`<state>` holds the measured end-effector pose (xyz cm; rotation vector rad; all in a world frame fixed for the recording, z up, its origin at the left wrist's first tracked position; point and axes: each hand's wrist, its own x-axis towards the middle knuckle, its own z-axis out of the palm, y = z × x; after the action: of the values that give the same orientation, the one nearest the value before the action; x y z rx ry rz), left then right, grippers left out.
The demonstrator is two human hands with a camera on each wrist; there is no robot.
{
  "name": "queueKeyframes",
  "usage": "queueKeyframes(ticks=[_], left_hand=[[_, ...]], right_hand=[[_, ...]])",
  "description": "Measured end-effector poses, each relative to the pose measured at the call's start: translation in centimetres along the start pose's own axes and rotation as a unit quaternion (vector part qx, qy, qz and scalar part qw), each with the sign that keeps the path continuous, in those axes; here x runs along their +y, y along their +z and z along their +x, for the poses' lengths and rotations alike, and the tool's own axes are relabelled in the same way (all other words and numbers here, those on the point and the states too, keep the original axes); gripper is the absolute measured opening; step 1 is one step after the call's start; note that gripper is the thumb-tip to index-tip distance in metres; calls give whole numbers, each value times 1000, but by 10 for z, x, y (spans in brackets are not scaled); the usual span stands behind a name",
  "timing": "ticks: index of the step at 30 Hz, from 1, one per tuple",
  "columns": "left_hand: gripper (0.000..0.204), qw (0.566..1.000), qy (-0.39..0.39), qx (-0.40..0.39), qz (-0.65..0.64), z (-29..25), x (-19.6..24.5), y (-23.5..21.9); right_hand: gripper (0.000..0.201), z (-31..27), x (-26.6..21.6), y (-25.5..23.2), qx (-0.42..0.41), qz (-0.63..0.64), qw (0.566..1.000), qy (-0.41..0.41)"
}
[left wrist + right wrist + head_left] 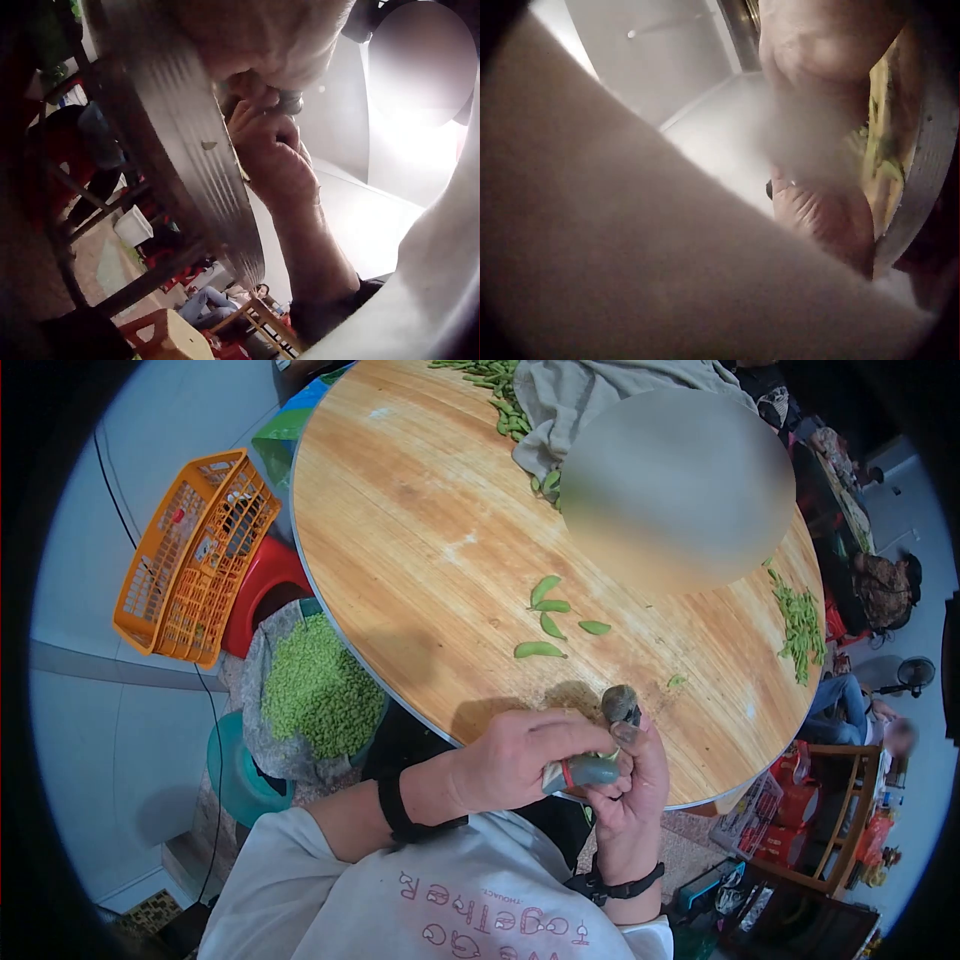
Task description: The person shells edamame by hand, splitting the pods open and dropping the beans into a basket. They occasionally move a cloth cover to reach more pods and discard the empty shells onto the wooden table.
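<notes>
In the head view both hands meet over the table's near edge. My left hand (pixel 515 755) reaches across with bent fingers; a grey-green cover (pixel 597 771) with a red band sits on its thumb. Fingers of my right hand (pixel 640 775) curl in from the other side, beneath a dark rounded cap (pixel 619 702). Between them the fingers pinch a pale green pod (pixel 611 757), mostly hidden. Several loose green soybean pods (pixel 548 605) lie just beyond on the round wooden table (pixel 400 510). Both wrist views show the hands close together, their grip in shadow.
Shelled green beans (pixel 320 685) fill a lined container at the left, near a teal basin (pixel 235 760), a red stool (pixel 270 585) and an orange basket (pixel 200 555). More pods (pixel 798 625) lie on the table's right, others beside a grey cloth (pixel 560 410). A blurred patch covers the far side.
</notes>
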<state>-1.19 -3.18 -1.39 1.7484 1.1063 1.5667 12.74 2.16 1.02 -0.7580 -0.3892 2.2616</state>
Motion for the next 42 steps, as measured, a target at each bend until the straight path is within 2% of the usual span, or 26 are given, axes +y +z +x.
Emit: queueKeyframes(ticks=[4,6,7,8,9,10,11,13,14,15,16,17,18,20,22,24,25,26,27,28,29,30,32,34,36,42], left_hand=[[25,994,-87,4,-60,0,-8,-2],[24,983,-129,-25,-128,0,-11,-10],[22,951,-224,-12,-214,-3,-11,-19],[22,901,-316,1,-296,-6,-11,-29],[22,890,-326,69,-311,-9,-12,-43],[23,875,-334,135,-325,-11,-15,-59],[23,883,-298,161,-326,-14,-20,-77],[24,888,-261,190,-328,-20,-28,-101],[24,924,-274,226,-142,-20,-31,-109],[24,925,-278,254,50,-20,-32,-113],[24,925,-278,254,51,-20,-31,-113],[22,945,-251,158,135,-20,-29,-110],[21,950,-220,61,216,-18,-26,-107],[23,951,-280,-80,104,-12,-8,-79],[24,939,-289,-182,48,-7,3,-62],[22,918,-367,-143,-54,-8,6,-52],[22,917,-367,-145,-55,-8,4,-48],[23,940,-325,-65,-84,-7,2,-45],[24,953,-281,17,-112,-6,0,-41],[24,953,-281,14,-112,-4,-1,-38],[27,914,-317,12,-254,-2,-1,-36],[31,853,-347,10,-390,1,-2,-33],[34,848,-329,-4,-414,5,-5,-22],[29,826,-346,-13,-444,7,-9,-15],[25,830,-332,17,-449,7,-12,-11],[15,862,-333,77,-374,7,-14,-5]], right_hand=[[14,-2,2,5,37,-38,997,-50],[13,-4,-1,10,45,-173,977,-118],[15,-7,-8,0,-39,-156,980,-121],[15,-7,-22,-5,-40,-156,980,-118],[19,-4,-37,-7,-250,-358,895,-95],[23,-2,-44,-7,-435,-526,728,-65],[23,1,-39,-6,-435,-526,728,-65],[25,9,-16,1,-219,-655,709,-143],[26,14,-7,7,-106,-703,680,-181],[26,23,-1,16,-107,-703,680,-182],[25,33,4,27,-62,-769,595,-227],[25,39,6,33,-16,-823,500,-269],[25,41,8,34,-15,-822,501,-271],[27,49,11,31,-25,-886,403,-227],[22,46,10,24,-7,-879,408,-247],[18,40,6,14,47,-841,459,-284],[14,41,3,1,30,-807,481,-340],[14,36,0,-5,32,-807,481,-340],[14,30,-2,-6,29,-684,689,-238],[15,24,-4,-5,22,-513,850,-120],[15,14,-12,-1,16,-426,904,-38],[15,9,-14,-1,16,-424,904,-41],[15,0,-16,-3,-32,-275,960,49],[15,-5,-15,-4,-38,-285,957,41],[18,-8,-11,-4,-29,-382,924,3],[21,-17,-14,-7,-88,-295,951,33]])
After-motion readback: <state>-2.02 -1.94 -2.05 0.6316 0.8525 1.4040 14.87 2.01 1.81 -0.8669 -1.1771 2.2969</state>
